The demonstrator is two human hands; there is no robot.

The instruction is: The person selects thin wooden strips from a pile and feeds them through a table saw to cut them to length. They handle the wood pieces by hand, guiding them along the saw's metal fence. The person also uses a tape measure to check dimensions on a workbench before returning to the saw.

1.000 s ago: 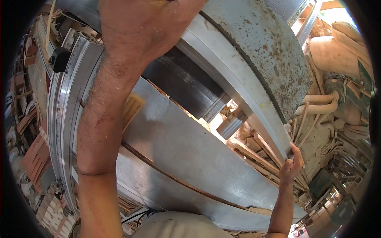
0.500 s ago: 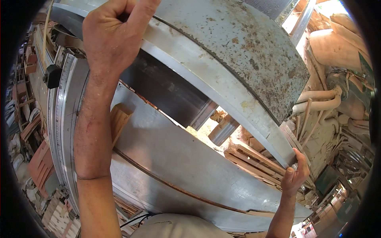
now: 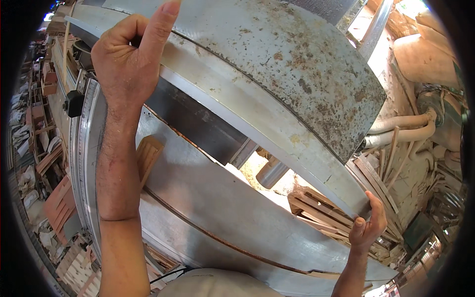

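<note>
A long pale metal bar [image 3: 232,111], flat-faced with a straight lower edge, slants across the machine from upper left to lower right. My left hand [image 3: 126,62] is closed over its upper left part, thumb stretched out along the top and the curled fingertips hidden. At the bar's lower right end, my right hand [image 3: 368,225] grips the tip between thumb and fingers. Behind the bar rises a grey-green metal housing [image 3: 302,64] with chipped, rusty paint. Below lies the smooth grey metal machine table [image 3: 198,198], with a small wooden block [image 3: 150,152] beside my left forearm.
A dark panel [image 3: 198,116] and a round metal shaft [image 3: 272,172] show in the gap under the bar. Wood strips [image 3: 321,210] lie beyond the table. A ruled rail [image 3: 89,128] with a black knob [image 3: 74,103] runs at left. Pale hoses [image 3: 403,128] and full sacks [image 3: 425,59] are at right.
The view has shifted slightly. My left hand appears a little farther left and lower, and the bar's right end a little lower. Both hands keep their hold on the bar.
</note>
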